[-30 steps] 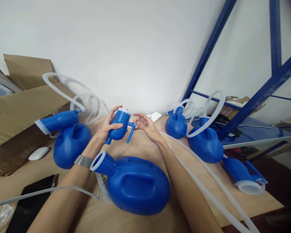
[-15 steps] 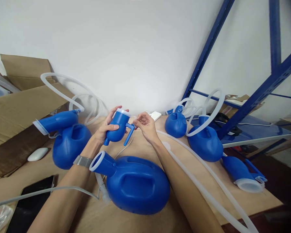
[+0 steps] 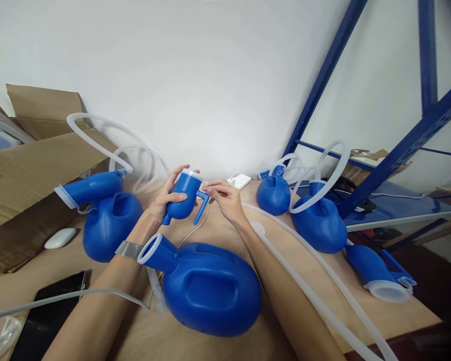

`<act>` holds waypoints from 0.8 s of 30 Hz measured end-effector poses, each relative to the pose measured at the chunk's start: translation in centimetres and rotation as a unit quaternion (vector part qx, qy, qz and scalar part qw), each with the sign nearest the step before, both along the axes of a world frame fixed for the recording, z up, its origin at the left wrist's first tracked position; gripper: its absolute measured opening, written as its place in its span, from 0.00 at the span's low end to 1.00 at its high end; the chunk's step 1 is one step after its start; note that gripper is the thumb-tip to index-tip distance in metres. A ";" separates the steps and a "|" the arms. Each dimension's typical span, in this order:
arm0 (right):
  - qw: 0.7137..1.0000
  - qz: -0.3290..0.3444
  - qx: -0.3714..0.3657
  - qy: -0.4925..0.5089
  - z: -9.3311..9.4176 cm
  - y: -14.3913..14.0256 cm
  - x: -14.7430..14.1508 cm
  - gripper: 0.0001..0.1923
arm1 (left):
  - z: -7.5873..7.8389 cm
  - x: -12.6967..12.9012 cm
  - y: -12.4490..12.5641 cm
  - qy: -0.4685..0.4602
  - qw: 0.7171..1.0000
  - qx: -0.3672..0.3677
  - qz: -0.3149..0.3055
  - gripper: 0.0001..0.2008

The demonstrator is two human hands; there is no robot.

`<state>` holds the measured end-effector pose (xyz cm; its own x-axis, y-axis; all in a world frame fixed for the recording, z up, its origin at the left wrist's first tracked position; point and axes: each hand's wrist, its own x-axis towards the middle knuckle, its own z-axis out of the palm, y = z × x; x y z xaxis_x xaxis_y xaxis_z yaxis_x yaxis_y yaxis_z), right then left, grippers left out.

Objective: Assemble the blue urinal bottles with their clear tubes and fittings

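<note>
Head view showed my left hand (image 3: 164, 199) clamped on the small blue plastic funnel piece (image 3: 184, 196) above the tabletop (image 3: 225, 228), my right hand (image 3: 225, 198) pinching its handle; no tube looked attached yet.

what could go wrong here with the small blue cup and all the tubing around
1. The left hand holds the small blue cup above the table while the right hand pinches at its handle; a slip might drop it onto the big blue jug below.

2. A clear tube runs along the right forearm; an elbow move may snag it.

3. The phone lies at the near table edge under another thin tube; a tug could drag it off.
</note>
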<state>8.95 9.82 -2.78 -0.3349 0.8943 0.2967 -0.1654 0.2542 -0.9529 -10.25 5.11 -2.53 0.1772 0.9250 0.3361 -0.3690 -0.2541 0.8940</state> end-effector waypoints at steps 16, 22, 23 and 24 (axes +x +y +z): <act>0.950 0.170 -0.261 0.029 -1.4 1.6 0.9 0.36 | 0.1 0.2 0.4 0.064 0.994 0.064 0.064 0.40; 0.932 0.198 -0.301 0.025 -1.3 1.5 1.2 0.34 | 0.4 0.0 0.7 0.090 0.989 0.088 0.082 0.40; 0.930 0.199 -0.309 0.021 -1.3 1.5 1.2 0.34 | 0.3 -0.1 0.8 0.095 0.988 0.090 0.086 0.40; 0.928 0.197 -0.315 0.016 -1.2 1.4 1.2 0.34 | 0.3 -0.1 0.9 0.100 0.986 0.093 0.091 0.40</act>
<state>10.11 11.24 -4.03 -0.6725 0.7042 -0.2278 -0.1587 -0.4378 -0.8850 -10.39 5.98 -2.27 0.0931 0.8736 0.4776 -0.1234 -0.4658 0.8762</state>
